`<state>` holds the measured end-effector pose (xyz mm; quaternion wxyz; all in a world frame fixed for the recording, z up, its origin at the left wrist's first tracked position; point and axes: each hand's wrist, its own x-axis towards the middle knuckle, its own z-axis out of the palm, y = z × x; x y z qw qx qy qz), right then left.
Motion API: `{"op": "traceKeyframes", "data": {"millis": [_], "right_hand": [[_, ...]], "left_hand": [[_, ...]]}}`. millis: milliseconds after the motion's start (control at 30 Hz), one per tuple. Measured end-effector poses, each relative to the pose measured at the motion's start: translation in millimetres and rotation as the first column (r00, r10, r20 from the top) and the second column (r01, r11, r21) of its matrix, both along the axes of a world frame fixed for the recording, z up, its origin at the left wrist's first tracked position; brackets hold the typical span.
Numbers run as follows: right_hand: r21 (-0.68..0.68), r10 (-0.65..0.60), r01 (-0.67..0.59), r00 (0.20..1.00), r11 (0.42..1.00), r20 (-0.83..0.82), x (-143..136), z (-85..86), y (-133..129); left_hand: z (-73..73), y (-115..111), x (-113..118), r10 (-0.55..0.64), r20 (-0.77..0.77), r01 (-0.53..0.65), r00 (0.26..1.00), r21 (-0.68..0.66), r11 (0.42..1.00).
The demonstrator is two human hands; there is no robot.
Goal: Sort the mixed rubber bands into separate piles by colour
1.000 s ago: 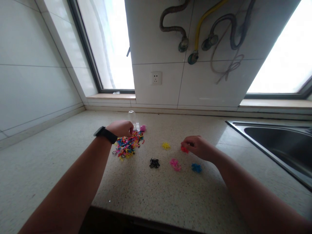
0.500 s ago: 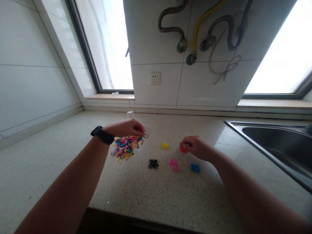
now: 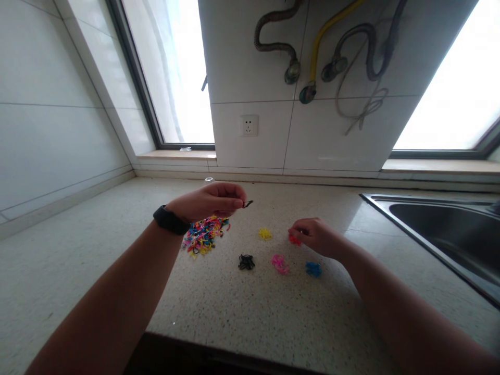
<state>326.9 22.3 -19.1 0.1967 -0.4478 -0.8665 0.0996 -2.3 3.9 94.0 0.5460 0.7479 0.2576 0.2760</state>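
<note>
My left hand (image 3: 219, 200), with a black watch at the wrist, pinches a black rubber band (image 3: 248, 203) above the counter. Below and behind it lies a mixed heap of coloured rubber bands (image 3: 203, 237), partly covered by the hand. My right hand (image 3: 312, 237) is closed, its curled fingertips touching a small pile of red rubber bands (image 3: 294, 240); what is between them is hidden. Around the hands lie separate piles of yellow rubber bands (image 3: 264, 234), black rubber bands (image 3: 246, 262), pink rubber bands (image 3: 280, 264) and blue rubber bands (image 3: 313, 269).
A clear, cup-like object (image 3: 209, 180) stands behind my left hand. A steel sink (image 3: 380, 205) is set into the speckled counter (image 3: 219, 312) at the right. The tiled wall behind carries a socket (image 3: 249, 125) and several hoses; the counter's front edge is near.
My left hand has lifted away from the mixed heap and moved right, carrying the black rubber band. The right hand has stayed at the red pile.
</note>
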Motion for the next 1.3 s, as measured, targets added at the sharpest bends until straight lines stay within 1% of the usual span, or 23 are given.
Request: {"op": "traceKeyframes", "data": {"millis": [67,167,267,367,433,467,500,567,667,833,900,967,1033,1133,1300], "right_hand": [[-0.012,0.000,0.000,1.000,1.000,-0.006,-0.2,0.0,0.0],[-0.018,0.002,-0.002,1.000,1.000,-0.018,-0.6,0.5,-0.3],[-0.021,0.008,-0.009,1.000,1.000,-0.018,-0.9,1.3,-0.9],[-0.026,0.010,-0.010,1.000,1.000,-0.007,-1.2,1.6,-1.2],[-0.029,0.007,-0.007,1.000,1.000,-0.001,-1.3,1.5,-1.2],[-0.033,0.006,-0.006,1.000,0.999,0.001,-1.4,1.4,-1.1],[-0.037,0.006,-0.006,1.000,0.999,0.002,-1.4,1.3,-0.9],[-0.040,0.008,-0.008,1.000,0.999,0.004,-1.4,1.1,-0.5],[-0.039,0.011,-0.011,1.000,0.999,0.004,-1.3,0.7,-0.1],[-0.044,0.013,-0.012,1.000,0.999,0.012,-1.7,0.5,-0.2],[-0.040,0.015,-0.014,1.000,0.999,0.015,-2.0,0.7,-0.3],[-0.034,0.009,-0.009,1.000,0.999,0.015,-2.1,1.1,-0.6],[-0.035,0.008,-0.008,1.000,0.999,0.016,-2.3,1.7,-0.9],[-0.041,0.009,-0.008,1.000,0.999,0.019,-2.5,2.3,-1.5],[-0.047,0.009,-0.008,1.000,0.999,0.023,-1.9,1.8,-0.9]], "left_hand": [[1.6,-1.1,-1.0,0.010,0.089,-0.007,0.996,-0.031,0.999],[3.4,-2.2,-3.6,0.037,0.160,-0.034,0.986,-0.024,0.999],[4.9,-3.0,-5.5,0.046,0.167,-0.046,0.985,-0.005,0.999],[5.4,-2.6,-4.8,0.024,0.076,-0.025,0.997,0.015,1.000],[4.1,-0.7,-2.4,-0.026,-0.062,0.028,0.998,0.034,0.999],[2.6,0.8,-0.7,-0.052,-0.164,0.063,0.985,0.062,0.996],[0.3,2.7,1.1,-0.071,-0.278,0.101,0.958,0.098,0.990],[-6.7,7.4,4.9,-0.071,-0.469,0.168,0.880,0.168,0.971],[-21.7,14.8,10.4,-0.057,-0.604,0.220,0.795,0.198,0.955],[-49.1,22.3,20.5,-0.041,-0.734,0.249,0.678,0.177,0.952],[-57.2,23.5,24.4,-0.042,-0.767,0.258,0.640,0.163,0.952],[-62.1,23.9,27.4,-0.043,-0.788,0.267,0.614,0.155,0.951],[-63.3,24.0,28.6,-0.029,-0.798,0.266,0.603,0.166,0.949],[-60.0,24.3,26.2,0.008,-0.797,0.250,0.604,0.198,0.948],[-55.0,31.4,11.8,0.084,-0.773,0.194,0.629,0.261,0.946]]}}
